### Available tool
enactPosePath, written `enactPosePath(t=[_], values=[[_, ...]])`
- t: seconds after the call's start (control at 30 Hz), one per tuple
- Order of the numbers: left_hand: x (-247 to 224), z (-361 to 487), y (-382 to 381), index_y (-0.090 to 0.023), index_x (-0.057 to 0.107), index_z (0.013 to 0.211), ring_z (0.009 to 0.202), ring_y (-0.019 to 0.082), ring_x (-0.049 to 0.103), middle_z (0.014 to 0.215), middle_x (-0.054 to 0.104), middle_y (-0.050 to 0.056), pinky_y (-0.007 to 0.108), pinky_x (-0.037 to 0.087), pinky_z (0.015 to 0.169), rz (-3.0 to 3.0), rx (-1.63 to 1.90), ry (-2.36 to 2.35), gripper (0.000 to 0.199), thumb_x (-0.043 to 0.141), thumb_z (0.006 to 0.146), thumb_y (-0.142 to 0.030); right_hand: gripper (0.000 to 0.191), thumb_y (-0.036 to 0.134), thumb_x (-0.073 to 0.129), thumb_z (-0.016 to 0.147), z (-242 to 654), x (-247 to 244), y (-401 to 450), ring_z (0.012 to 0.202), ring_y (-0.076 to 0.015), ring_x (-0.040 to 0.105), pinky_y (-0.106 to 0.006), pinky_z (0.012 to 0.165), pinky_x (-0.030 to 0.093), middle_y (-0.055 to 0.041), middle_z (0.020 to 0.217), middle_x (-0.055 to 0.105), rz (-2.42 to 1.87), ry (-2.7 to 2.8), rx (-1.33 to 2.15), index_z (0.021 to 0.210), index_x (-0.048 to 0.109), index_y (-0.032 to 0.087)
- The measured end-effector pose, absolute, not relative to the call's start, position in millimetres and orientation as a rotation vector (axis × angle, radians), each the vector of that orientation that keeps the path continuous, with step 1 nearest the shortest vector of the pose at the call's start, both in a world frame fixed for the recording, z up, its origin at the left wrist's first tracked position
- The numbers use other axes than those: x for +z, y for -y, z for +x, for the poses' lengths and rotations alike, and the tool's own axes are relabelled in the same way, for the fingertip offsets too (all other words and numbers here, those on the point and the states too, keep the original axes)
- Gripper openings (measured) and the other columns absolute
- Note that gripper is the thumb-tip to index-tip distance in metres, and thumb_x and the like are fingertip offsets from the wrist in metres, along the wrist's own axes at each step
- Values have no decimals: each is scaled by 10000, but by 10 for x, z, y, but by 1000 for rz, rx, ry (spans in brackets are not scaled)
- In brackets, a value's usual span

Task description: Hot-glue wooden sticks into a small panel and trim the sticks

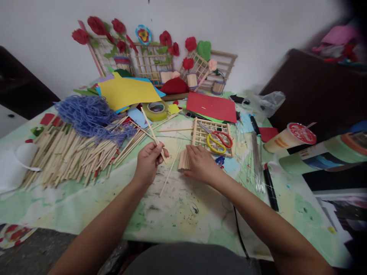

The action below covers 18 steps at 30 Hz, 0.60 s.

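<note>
My left hand (147, 162) is closed, with a thin wooden stick (149, 124) pinched between thumb and fingers and slanting up to the left. Flat on the cloth, my right hand (202, 163) grips a small row of short wooden sticks (183, 161), covering its right part. Between both hands a loose thin stick (171, 169) lies slanted on the table. Just beyond my right hand rests a small wooden lattice (197, 135), and scissors (216, 147) with red and yellow handles lie on it.
Left stand a heap of wooden sticks (69, 156) and blue yarn (86, 112). Yellow paper (129, 91), tape (155, 109) and red paper (212, 106) lie behind. Lattices with paper flowers (155, 57) lean on the wall. Right are wires (256, 164), a black pen (270, 187), a drink cup (289, 137).
</note>
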<state>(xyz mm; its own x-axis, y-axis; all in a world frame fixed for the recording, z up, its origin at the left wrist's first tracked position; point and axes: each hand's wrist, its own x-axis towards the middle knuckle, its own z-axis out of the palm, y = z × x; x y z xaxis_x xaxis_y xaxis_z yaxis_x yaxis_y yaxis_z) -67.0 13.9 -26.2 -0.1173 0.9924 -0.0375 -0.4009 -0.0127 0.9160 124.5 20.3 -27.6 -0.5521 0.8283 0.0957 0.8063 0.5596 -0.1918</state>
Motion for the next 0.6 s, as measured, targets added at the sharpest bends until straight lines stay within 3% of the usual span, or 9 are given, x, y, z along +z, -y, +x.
enactPosePath(t=[0.13, 0.33, 0.43, 0.6], values=[[-288, -674, -127, -133, 565, 808, 420, 30, 379, 589, 610, -6, 141, 243, 403, 830, 1473, -964, 223, 664, 764, -328, 922, 432, 751, 602, 1140, -168, -319, 1179, -381, 468, -494, 1010, 356, -248, 1233, 549, -1428, 2615, 173, 1340, 396, 8], [-213, -682, -43, -140, 558, 807, 425, 29, 386, 595, 603, -13, 147, 253, 422, 860, 1439, -893, 227, 655, 773, -343, 970, 581, 695, 633, 911, -24, -671, 1219, -344, 431, -455, 992, 360, -207, 1323, 486, -1411, 2317, 278, 1380, 344, 72], [-190, -650, 19, -141, 564, 813, 417, 33, 386, 583, 602, -13, 158, 254, 423, 930, 1384, -878, 238, 642, 780, -364, 897, 477, 719, 643, 668, -150, -900, 1205, -329, 440, -410, 1009, 328, -209, 1306, 506, -1431, 2348, 322, 1351, 381, 42], [-211, -531, 106, -146, 538, 774, 409, 39, 375, 573, 608, -8, 172, 244, 420, 1024, 1247, -905, 279, 627, 779, -410, 753, 410, 731, 634, 406, -359, -1085, 1132, -356, 479, -472, 946, 359, -212, 1217, 578, -1453, 2338, 340, 1273, 483, 97]])
